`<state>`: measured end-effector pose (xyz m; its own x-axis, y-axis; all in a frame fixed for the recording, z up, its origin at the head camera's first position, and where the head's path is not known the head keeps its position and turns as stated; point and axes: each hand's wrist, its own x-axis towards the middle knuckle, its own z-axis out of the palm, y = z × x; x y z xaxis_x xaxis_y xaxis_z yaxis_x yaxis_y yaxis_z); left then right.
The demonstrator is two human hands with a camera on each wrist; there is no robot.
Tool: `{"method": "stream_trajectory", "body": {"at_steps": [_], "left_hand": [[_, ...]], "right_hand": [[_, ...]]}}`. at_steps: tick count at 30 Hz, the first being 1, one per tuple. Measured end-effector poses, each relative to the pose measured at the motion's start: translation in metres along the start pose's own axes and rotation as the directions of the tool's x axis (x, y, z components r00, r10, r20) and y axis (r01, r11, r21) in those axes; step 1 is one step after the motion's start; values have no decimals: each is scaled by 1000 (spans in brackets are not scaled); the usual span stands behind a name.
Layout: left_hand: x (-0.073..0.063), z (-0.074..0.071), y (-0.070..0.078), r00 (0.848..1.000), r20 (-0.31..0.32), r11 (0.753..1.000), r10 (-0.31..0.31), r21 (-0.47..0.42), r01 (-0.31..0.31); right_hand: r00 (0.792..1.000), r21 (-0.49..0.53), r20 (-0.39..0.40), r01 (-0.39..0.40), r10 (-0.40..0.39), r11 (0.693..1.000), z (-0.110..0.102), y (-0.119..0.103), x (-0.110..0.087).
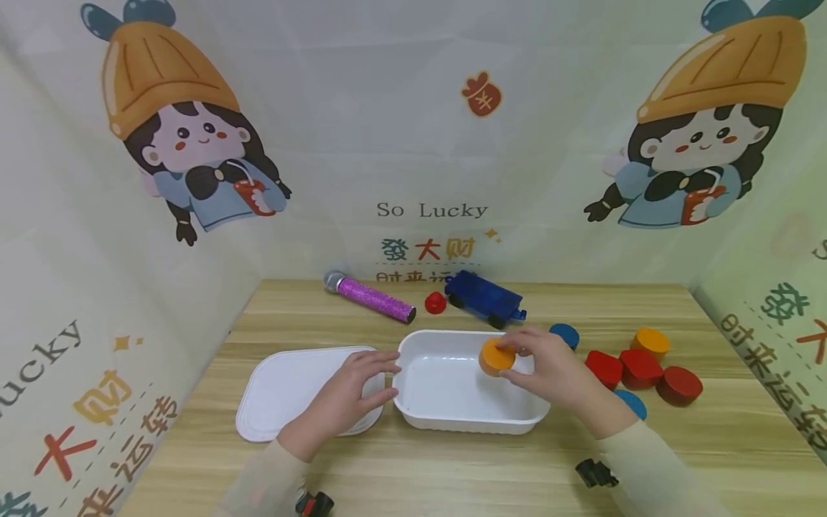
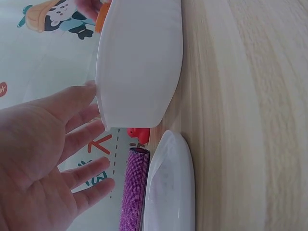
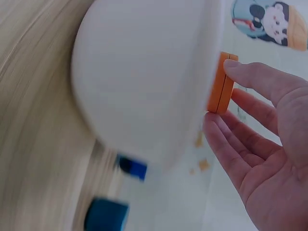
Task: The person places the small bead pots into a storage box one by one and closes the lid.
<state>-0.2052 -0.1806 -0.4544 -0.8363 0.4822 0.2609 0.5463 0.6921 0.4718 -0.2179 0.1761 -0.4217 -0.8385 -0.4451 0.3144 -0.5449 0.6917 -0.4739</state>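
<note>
A white rectangular container (image 1: 465,424) stands on the wooden table, its inside facing up. My right hand (image 1: 555,366) pinches an orange round block (image 1: 494,358) between thumb and fingers over the container's right half. In the right wrist view a thin dark line runs round the side of the orange block (image 3: 222,84), which shows just past the rim. My left hand (image 1: 349,395) is at the container's left end, fingers loosely spread, with the thumb tip right at the rim in the left wrist view. Under that hand lies a flat white lid (image 1: 291,380).
Right of the container lie red blocks (image 1: 639,368), another orange round block (image 1: 650,342) and blue round blocks (image 1: 564,336). Behind it are a purple microphone (image 1: 375,298), a small red piece (image 1: 436,302) and a blue toy vehicle (image 1: 484,296). A printed cloth (image 1: 420,143) hangs at the back.
</note>
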Motion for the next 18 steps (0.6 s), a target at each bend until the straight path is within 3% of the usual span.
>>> {"method": "stream_trajectory", "body": {"at_steps": [9,18], "left_hand": [[0,0,0,999,14,999,-34,-11,34],[2,1,1,998,28,998,-56,-23,57]], "right_hand": [[986,38,132,-104,98,994,43,-30,35],[963,69,208,-190,173,979,68,-47,62]]}}
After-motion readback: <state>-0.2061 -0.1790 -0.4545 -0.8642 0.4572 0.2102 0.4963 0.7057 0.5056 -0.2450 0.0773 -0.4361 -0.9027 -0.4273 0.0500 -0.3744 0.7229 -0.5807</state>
